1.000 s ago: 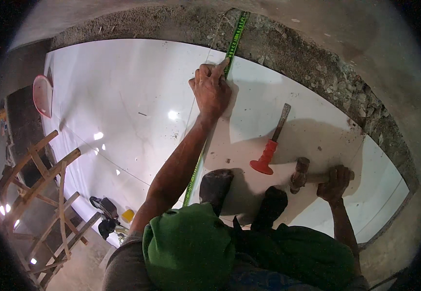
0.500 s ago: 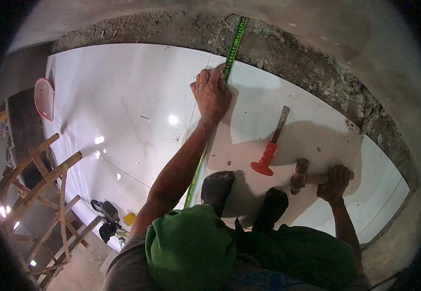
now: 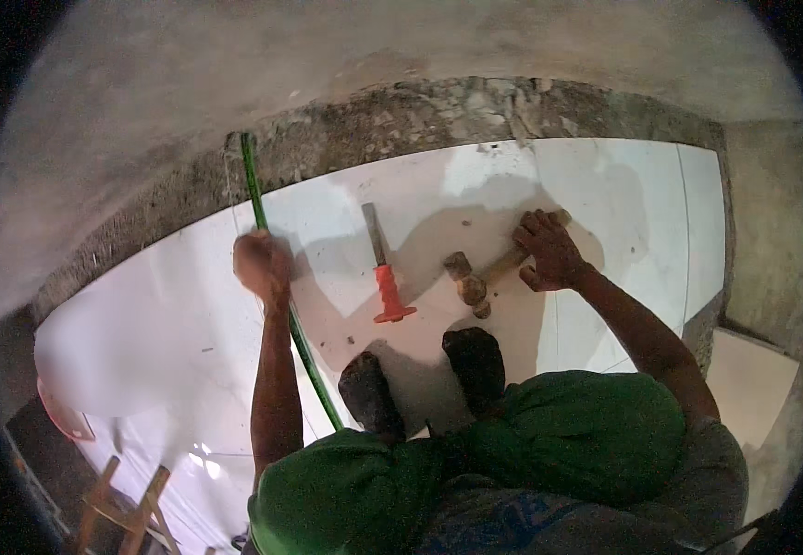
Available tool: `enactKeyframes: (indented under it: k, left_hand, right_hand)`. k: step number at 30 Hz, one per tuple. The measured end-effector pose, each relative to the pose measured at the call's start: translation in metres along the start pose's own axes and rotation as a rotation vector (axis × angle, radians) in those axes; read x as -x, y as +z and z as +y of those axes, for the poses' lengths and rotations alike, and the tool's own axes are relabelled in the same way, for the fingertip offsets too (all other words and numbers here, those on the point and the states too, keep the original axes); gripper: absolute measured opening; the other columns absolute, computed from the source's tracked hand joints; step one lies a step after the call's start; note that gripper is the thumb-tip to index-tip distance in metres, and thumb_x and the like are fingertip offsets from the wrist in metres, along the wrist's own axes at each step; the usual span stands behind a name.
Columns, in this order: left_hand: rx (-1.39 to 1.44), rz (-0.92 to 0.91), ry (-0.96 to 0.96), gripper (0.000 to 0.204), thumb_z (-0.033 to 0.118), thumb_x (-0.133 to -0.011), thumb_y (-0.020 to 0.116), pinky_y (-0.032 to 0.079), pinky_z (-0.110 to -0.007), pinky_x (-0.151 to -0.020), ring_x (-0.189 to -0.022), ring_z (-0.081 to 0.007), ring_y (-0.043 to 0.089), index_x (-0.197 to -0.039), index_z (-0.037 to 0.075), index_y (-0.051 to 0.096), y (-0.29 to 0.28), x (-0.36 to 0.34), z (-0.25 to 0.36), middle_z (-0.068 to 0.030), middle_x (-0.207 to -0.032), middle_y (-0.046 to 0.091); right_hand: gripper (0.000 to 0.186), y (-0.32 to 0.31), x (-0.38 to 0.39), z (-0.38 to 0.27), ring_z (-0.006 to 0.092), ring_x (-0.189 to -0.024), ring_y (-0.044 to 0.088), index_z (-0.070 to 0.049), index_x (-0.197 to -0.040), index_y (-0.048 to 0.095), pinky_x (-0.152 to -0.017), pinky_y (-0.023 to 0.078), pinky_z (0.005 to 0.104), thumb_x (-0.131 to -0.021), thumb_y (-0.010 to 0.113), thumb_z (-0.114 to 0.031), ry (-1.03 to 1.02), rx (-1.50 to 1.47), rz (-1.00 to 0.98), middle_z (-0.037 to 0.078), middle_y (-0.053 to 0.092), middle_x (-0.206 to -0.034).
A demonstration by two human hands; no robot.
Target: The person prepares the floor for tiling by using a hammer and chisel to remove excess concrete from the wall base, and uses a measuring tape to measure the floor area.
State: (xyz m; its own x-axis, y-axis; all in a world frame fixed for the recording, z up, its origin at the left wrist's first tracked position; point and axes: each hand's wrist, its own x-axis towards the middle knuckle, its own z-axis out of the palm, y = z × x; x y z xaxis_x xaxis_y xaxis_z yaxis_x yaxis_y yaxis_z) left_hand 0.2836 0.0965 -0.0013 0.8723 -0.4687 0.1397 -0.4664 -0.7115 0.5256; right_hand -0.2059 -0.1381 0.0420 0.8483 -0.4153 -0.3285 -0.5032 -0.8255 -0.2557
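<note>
A green measuring tape point(image 3: 311, 363) runs across the white tiles from near my knees to the rough strip by the wall. My left hand point(image 3: 263, 264), slightly blurred, is closed at the tape near the far tile edge. Over on the right, my right hand point(image 3: 549, 250) is wrapped over the wooden handle of a hammer point(image 3: 469, 284), whose head rests on the tiles. Between my hands lies a chisel point(image 3: 388, 289) with a red guarded grip, its metal blade pointing toward the wall. Neither hand touches it.
White floor tiles point(image 3: 623, 203) spread around me, ending at a strip of broken concrete point(image 3: 475, 106) along the wall. A wooden frame point(image 3: 129, 509) and a pinkish container point(image 3: 61, 409) are at the lower left. A pale slab point(image 3: 751, 377) lies at the right.
The view has swung rightward, so the tape, chisel and hammer appear further left. My right hand's fingers look looser over the hammer handle. My left hand stays at the tape.
</note>
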Motion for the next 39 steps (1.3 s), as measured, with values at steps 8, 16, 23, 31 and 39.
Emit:
enactKeyframes:
  k: [8,16,23,31,39]
  left_hand:
    - [0.232,-0.172,0.074,0.022,0.021,-0.099,0.067,0.05,-0.034,-0.066,-0.066,-0.0167,0.053,-0.091,0.005,0.055,-0.045,0.069,-0.007,-0.0066,-0.072,0.061]
    - [0.296,-0.476,0.091,0.018,0.015,-0.1,0.067,0.046,-0.03,-0.067,-0.07,-0.013,0.05,-0.09,0.004,0.056,-0.066,0.037,-0.031,-0.0043,-0.074,0.059]
    - [0.232,-0.562,0.046,0.02,0.013,-0.101,0.067,0.045,-0.031,-0.069,-0.072,-0.0117,0.048,-0.089,0.003,0.055,-0.073,0.032,-0.013,-0.0018,-0.074,0.057]
    - [0.326,-0.575,-0.004,0.023,0.013,-0.102,0.066,0.041,-0.03,-0.065,-0.072,-0.0101,0.043,-0.087,0.003,0.051,-0.064,0.032,-0.035,0.0005,-0.073,0.052]
    - [0.226,-0.612,-0.002,0.023,0.014,-0.104,0.064,0.04,-0.028,-0.065,-0.072,-0.0091,0.042,-0.088,0.004,0.051,-0.066,0.03,-0.022,0.0013,-0.074,0.051]
  right_hand:
    - [0.068,-0.008,-0.054,0.003,0.0499,-0.137,0.041,-0.007,-0.147,0.051,-0.116,0.033,0.0595,-0.084,0.068,-0.026,0.174,0.031,0.58,0.027,0.045,-0.15]
    - [0.059,-0.042,-0.164,0.072,0.0483,-0.153,0.022,-0.016,-0.15,0.051,-0.12,0.022,0.0699,-0.094,0.063,-0.027,0.149,0.288,0.607,0.023,0.038,-0.159]
    - [0.053,-0.066,-0.141,0.159,0.0443,-0.153,0.026,-0.015,-0.144,0.057,-0.119,0.02,0.0733,-0.095,0.065,-0.032,0.513,0.404,0.572,0.017,0.04,-0.159]
    - [0.044,-0.054,-0.207,0.067,0.0333,-0.142,0.046,-0.016,-0.14,0.061,-0.122,0.032,0.0552,-0.105,0.049,-0.037,-0.01,0.247,0.718,0.012,0.053,-0.151]
    - [0.046,-0.042,-0.195,0.133,0.0342,-0.142,0.043,-0.012,-0.137,0.062,-0.118,0.034,0.0553,-0.105,0.053,-0.042,0.189,0.23,0.547,0.01,0.052,-0.15]
